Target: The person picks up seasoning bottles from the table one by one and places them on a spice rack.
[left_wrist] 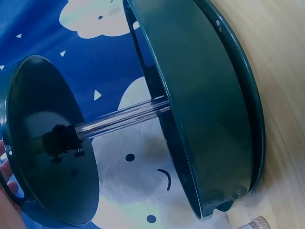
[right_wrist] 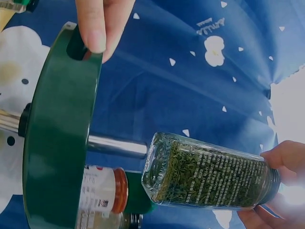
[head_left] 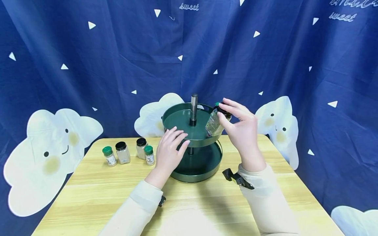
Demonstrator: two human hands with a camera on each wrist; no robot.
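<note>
A dark green two-tier round tray (head_left: pixel 203 143) stands on the table around a metal post. My left hand (head_left: pixel 171 147) grips the near-left rim of its upper tier, with fingers at the handle slot in the left wrist view. Above the right side of that tier, my right hand (head_left: pixel 240 129) holds a clear spice jar (right_wrist: pixel 209 174) by its black-lidded end. The jar is tilted and contains dried green herbs. Behind it in the right wrist view, a green-lidded spice bottle (right_wrist: pixel 100 188) and another clear jar (right_wrist: pixel 102 219) stand on the upper tier.
Left of the tray, two green-capped bottles (head_left: pixel 110 157) and two black-lidded jars (head_left: pixel 122 154) stand on the wooden table (head_left: pixel 88 186). A blue curtain (head_left: pixel 133 42) with clouds and triangles hangs behind. The lower tier (head_left: pixel 196 178) sits under the upper one.
</note>
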